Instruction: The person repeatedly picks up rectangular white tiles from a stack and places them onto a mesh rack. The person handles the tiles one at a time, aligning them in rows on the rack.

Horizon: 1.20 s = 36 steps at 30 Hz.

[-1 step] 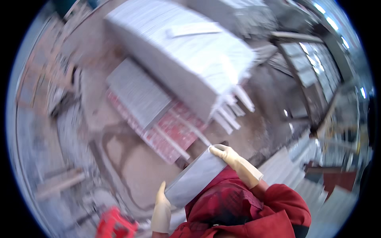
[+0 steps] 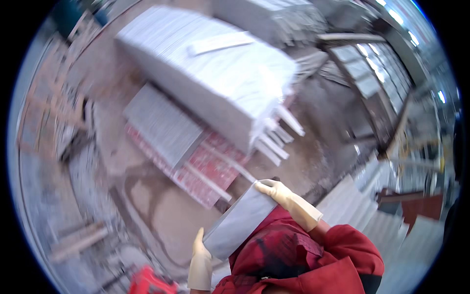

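A flat grey stone tile is held at a slant in front of my red clothing. In a cream rubber glove, my left hand grips its lower left end, thumb up along the edge. My right hand, gloved the same way, is closed on the upper right corner. Whether it is one tile or a thin pile of them I cannot tell. Just beyond it lies a red mottled slab with two pale strips across it. A low stack of grey tiles stands on that slab.
A long, tall stack of pale slabs runs behind, with a loose strip on top and several strips jutting from its near end. Slabs lean on a frame at far right. A red plastic object sits at lower left.
The view has turned slightly, so the stacks sit a little further left in it. Both hands keep their grip on the tile, which has hardly moved against my body.
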Each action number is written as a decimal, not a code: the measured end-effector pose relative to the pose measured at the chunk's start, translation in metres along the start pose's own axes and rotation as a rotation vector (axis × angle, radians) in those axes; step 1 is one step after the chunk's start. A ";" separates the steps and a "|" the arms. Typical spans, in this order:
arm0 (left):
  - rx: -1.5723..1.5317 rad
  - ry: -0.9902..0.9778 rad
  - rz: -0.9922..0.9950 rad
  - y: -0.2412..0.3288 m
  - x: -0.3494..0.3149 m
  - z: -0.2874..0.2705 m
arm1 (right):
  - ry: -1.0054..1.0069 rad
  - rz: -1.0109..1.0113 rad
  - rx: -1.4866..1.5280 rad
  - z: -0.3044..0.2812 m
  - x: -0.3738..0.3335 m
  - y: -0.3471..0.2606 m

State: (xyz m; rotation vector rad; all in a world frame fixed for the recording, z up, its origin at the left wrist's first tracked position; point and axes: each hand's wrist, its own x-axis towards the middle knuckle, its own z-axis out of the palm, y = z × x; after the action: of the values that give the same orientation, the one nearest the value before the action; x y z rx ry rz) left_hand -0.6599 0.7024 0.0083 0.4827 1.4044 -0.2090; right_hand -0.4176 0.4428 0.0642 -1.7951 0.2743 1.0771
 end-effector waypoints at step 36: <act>0.774 -0.314 -0.075 -0.234 0.014 0.630 | 0.663 0.030 0.719 -0.596 -0.101 0.123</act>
State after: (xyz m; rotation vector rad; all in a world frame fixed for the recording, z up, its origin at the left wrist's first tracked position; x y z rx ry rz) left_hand -0.1931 0.2185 0.0045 0.9822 0.9959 -0.8681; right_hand -0.2248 -0.1391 0.1361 -1.4163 0.9566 0.2828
